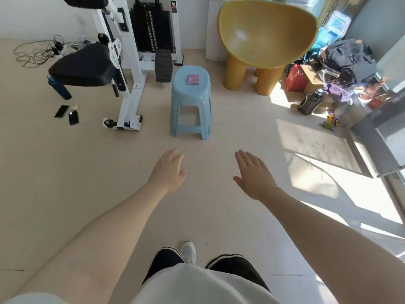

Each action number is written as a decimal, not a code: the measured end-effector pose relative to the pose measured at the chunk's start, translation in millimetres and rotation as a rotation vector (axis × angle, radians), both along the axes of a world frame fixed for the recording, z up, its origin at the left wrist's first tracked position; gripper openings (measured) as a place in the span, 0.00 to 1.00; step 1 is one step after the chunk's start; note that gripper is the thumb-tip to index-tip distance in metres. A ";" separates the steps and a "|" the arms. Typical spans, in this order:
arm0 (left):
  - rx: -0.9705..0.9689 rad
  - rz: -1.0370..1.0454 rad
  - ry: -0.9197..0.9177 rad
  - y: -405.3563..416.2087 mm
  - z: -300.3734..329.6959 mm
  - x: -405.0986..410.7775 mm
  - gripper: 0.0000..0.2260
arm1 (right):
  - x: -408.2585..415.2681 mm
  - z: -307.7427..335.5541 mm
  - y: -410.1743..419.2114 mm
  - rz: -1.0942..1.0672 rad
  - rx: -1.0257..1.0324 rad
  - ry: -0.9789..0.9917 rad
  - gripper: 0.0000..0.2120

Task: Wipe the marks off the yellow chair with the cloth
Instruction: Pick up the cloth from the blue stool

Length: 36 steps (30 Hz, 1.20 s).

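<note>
A person is standing on a pale floor (pixel 65 183), looking down past a white top, dark trousers and one white shoe (pixel 189 251). Both bare arms are reaching forward over the floor. The left hand (pixel 168 172) is hanging palm down with fingers straight and relaxed, grasping nothing. The right hand (pixel 254 174), wearing a thin ring, is likewise spreading flat with loose fingers, holding nothing. Beyond the hands, a light blue plastic stool (pixel 190 110) is standing on the floor, and a small pink cloth (pixel 192 79) is lying folded on its seat. Just behind and to the right of the stool, the yellow chair (pixel 263 40) is sitting on thick round legs, its rounded shell facing the person. To the left, a white weight machine (pixel 131 62) with a black seat is standing, with two phones (pixel 66 114) lying on the floor nearby. To the right, bags (pixel 346 60) and a dark bottle (pixel 310 102) are sitting in sunlight.
</note>
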<state>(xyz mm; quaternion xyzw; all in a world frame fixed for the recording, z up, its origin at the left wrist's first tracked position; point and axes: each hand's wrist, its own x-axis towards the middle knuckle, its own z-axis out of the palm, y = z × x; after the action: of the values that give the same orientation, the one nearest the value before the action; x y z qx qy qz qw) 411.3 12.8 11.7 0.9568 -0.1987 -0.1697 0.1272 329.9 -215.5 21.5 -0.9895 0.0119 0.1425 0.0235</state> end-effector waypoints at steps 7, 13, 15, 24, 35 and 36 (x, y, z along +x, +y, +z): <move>-0.070 0.133 0.082 -54.1 -14.9 130.8 0.23 | 141.3 -8.0 -45.2 0.066 0.031 0.009 0.31; -0.036 0.225 0.110 -108.3 -41.4 254.7 0.22 | 291.0 -25.6 -119.5 0.127 0.030 0.058 0.31; -0.019 0.260 0.145 -129.3 -43.2 292.4 0.22 | 339.7 -23.6 -143.5 0.141 0.043 0.094 0.31; -0.098 0.287 0.155 -202.6 -46.9 455.2 0.25 | 533.2 -36.0 -197.1 0.225 0.025 0.174 0.31; -0.071 0.406 0.329 -194.9 -135.7 630.5 0.25 | 682.9 -125.5 -182.5 0.237 0.093 0.470 0.33; -0.067 0.407 0.331 -193.6 -144.3 645.4 0.26 | 696.0 -133.4 -179.6 0.233 0.095 0.488 0.33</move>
<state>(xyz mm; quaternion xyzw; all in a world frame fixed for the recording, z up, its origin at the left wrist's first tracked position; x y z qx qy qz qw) 1056.7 -180.8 -132.6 0.9316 0.0157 -0.2881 0.2209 1025.9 -395.0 -112.0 -0.9184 -0.1034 0.3787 0.0496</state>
